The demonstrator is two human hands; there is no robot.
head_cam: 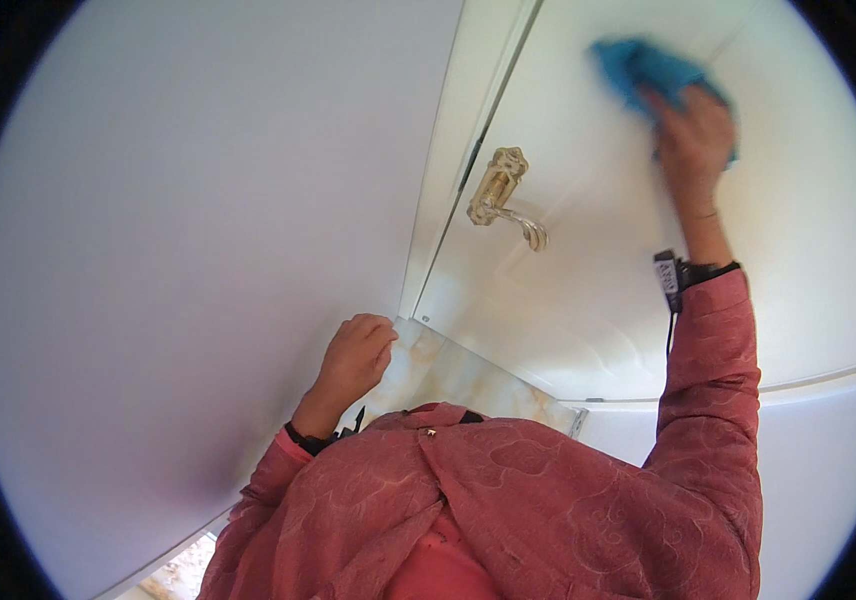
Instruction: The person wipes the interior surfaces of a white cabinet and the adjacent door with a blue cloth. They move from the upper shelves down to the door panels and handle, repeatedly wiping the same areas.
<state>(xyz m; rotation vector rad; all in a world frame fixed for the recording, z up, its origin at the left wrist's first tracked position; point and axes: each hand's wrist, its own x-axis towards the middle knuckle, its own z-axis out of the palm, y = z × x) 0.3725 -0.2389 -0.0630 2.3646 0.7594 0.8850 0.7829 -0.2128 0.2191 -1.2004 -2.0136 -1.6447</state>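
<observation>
A white door (600,300) stands in front of me, with an ornate gold-coloured lever handle (503,195) near its left edge. High on the door, to the right of the handle, my right hand (694,135) presses a blue cloth (642,71); both are blurred. My left hand (357,356) hangs low in front of my body, its fingers curled with nothing visible in them. It is near a plain white wall (195,210); whether it touches the wall I cannot tell.
The door frame (439,150) runs between wall and door. Below lies a marble-patterned tiled floor (465,375). A black device with a label is strapped to my right wrist (672,281). Another white surface (810,457) is at the lower right.
</observation>
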